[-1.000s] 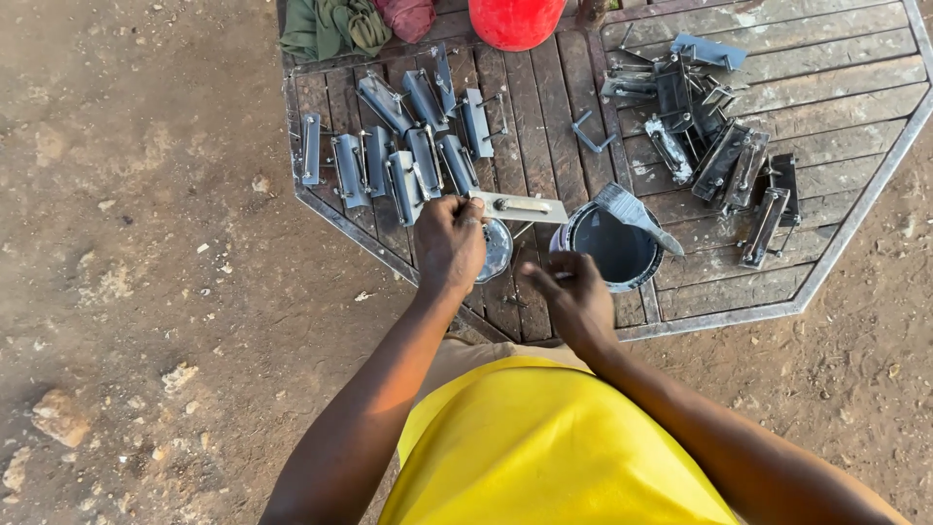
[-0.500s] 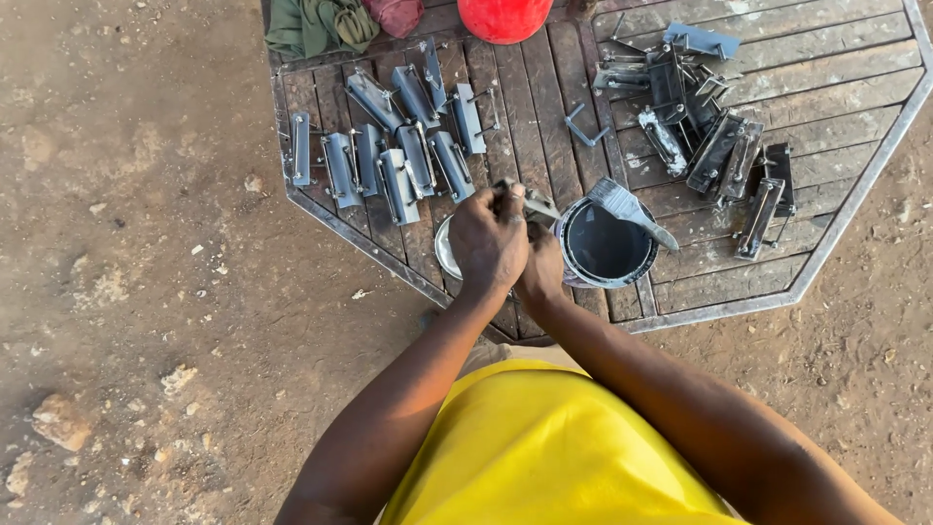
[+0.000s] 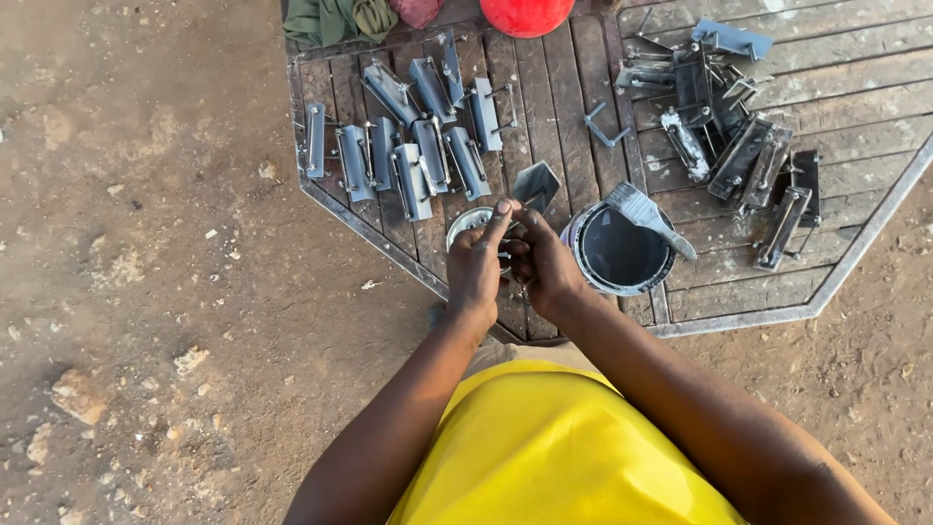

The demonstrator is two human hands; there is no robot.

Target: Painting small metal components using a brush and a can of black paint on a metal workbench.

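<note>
Since a moment ago we have lifted the grey metal bracket [image 3: 535,185] upright, our left hand [image 3: 478,264] and right hand [image 3: 542,267] both pinching it above the small tin lid [image 3: 466,222]. Beside it, a brush [image 3: 649,216] rests across the paint can [image 3: 622,251]; painted brackets [image 3: 413,156] lie beyond. Coating looks underway; next calls for a steady grip.

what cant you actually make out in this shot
- Head view: most of the metal piece, gripped and covered by the left hand and right hand.
- Tin lid: mostly behind the left hand.
- Red round thing: cut off by the top edge.
</note>
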